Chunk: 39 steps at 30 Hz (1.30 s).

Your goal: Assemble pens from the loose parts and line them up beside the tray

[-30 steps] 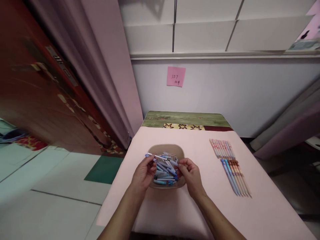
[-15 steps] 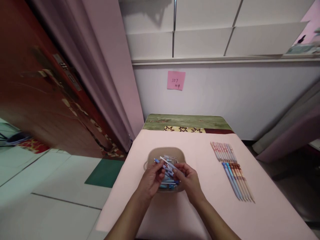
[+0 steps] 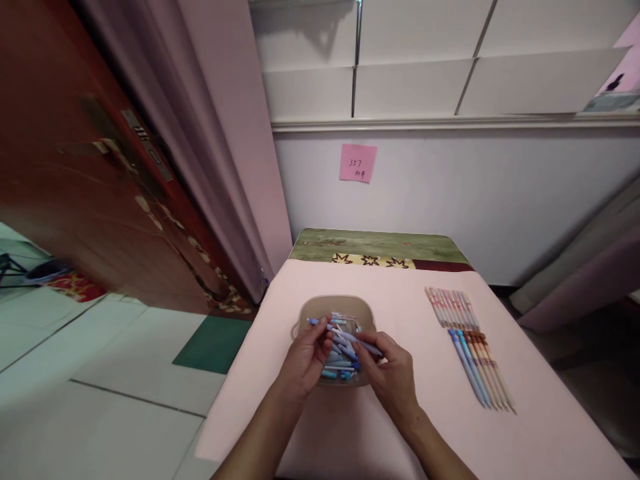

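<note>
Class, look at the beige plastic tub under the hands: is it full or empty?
Partly full: the beige plastic tub holds a loose pile of blue and white pens, with its inner wall still showing.

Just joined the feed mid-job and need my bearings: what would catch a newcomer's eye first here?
Both hands meet over a beige bowl full of blue pens at the middle of the pink table: the left hand pinches one pen, the right hand another. To the right lie neat rows of pens on the tabletop. A pink sticky note marks the white wall behind.
</note>
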Tool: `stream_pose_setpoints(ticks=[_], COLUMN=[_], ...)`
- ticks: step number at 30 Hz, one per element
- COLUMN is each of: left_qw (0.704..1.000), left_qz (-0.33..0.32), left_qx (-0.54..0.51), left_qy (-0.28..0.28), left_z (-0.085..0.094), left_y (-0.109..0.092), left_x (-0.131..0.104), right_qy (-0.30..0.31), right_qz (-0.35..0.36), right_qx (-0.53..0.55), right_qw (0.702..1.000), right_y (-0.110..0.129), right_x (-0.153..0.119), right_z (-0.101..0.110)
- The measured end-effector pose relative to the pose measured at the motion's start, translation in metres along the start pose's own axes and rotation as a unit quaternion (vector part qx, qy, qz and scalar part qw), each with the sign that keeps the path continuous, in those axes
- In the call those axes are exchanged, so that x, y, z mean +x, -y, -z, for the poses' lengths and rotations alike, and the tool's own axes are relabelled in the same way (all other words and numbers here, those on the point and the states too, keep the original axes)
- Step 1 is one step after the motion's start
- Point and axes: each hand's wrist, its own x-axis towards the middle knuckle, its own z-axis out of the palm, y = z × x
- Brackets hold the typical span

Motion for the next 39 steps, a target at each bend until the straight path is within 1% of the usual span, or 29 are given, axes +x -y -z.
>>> stream_pose_setpoints(ticks=[9,16,18,22,26,29,33,37,39], left_qw=[1.000,0.999,0.999,0.998,0.998,0.998,0.997,0.997,0.996], left_qz=[-0.007,-0.021,-0.027,-0.035,-0.035,-0.037,-0.047,-0.049,-0.052], left_qx=[0.013,0.037,0.042,0.054,0.056,0.058,0.067,0.066,0.068], left_qy=[0.004,0.024,0.022,0.018,0.023,0.016,-0.008,-0.010,-0.023], left_z=[-0.001,-0.002,-0.002,-0.003,-0.003,-0.003,-0.004,-0.006,-0.007], left_y=[0.001,0.011,0.014,0.016,0.017,0.019,0.022,0.025,0.026], left_x=[-0.002,-0.006,-0.006,-0.007,-0.009,-0.010,-0.010,-0.011,-0.012], right_qy=[-0.003,-0.001,-0.009,-0.039,-0.048,-0.055,-0.065,-0.062,-0.062], right_qz=[0.025,0.051,0.055,0.040,0.043,0.057,0.085,0.068,0.066], right_qx=[-0.051,-0.080,-0.090,-0.097,-0.106,-0.109,-0.117,-0.128,-0.134], right_qw=[0.998,0.995,0.994,0.994,0.992,0.991,0.987,0.987,0.987], right_y=[0.002,-0.001,-0.001,0.000,0.004,0.005,0.005,0.003,0.002], right_x=[0.000,-0.002,-0.003,-0.003,-0.004,-0.005,-0.006,-0.005,-0.005], right_z=[0.002,-0.002,-0.003,-0.003,-0.002,-0.003,-0.003,-0.002,-0.002])
